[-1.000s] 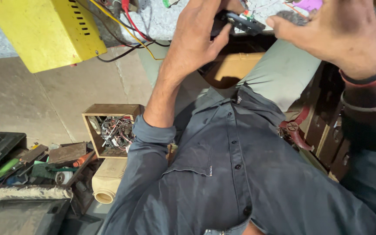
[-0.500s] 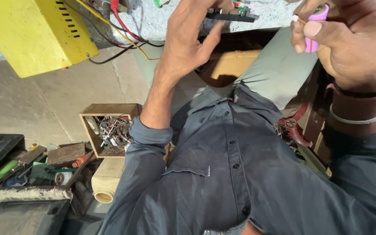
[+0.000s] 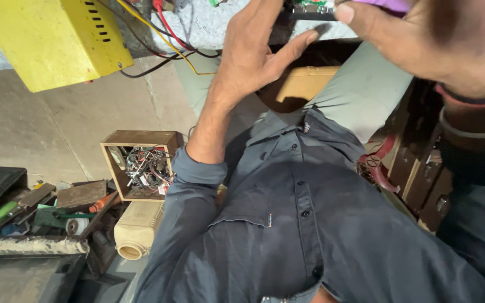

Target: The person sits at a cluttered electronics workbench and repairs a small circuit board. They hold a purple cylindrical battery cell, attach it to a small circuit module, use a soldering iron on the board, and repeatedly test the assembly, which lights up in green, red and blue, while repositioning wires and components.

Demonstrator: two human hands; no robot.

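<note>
While the head camera looks down over a dark grey shirt [image 3: 310, 224], both hands are raised at the upper edge of the frame. The left hand [image 3: 254, 50] has its fingers bent loosely, the thumb stretched out toward the right; its fingertips reach up to a small dark circuit board [image 3: 310, 10] with green parts on top, which lies just above the thumb tip and runs off the top edge. Whether those fingers actually clamp the board I cannot tell, since the contact is cut off by the frame. The right hand [image 3: 428, 45] is blurred; its fingers are curled together around a purple object [image 3: 388, 4], held just right of the board, with 1 fingertip close to the board's end. 2 bands circle the right wrist below that hand.

Left of the left-hand fingers sits a yellow metal box [image 3: 51, 39] with vent slots, and red, yellow and black wires [image 3: 164, 33] trail between it and the hand. Well below the left-hand fingers, beside the sleeve cuff, stands a small wooden box [image 3: 141, 165] packed with tangled wires and parts. Further down and left lie a cream plastic container [image 3: 138, 227] and a clutter of tools [image 3: 40, 207].
</note>
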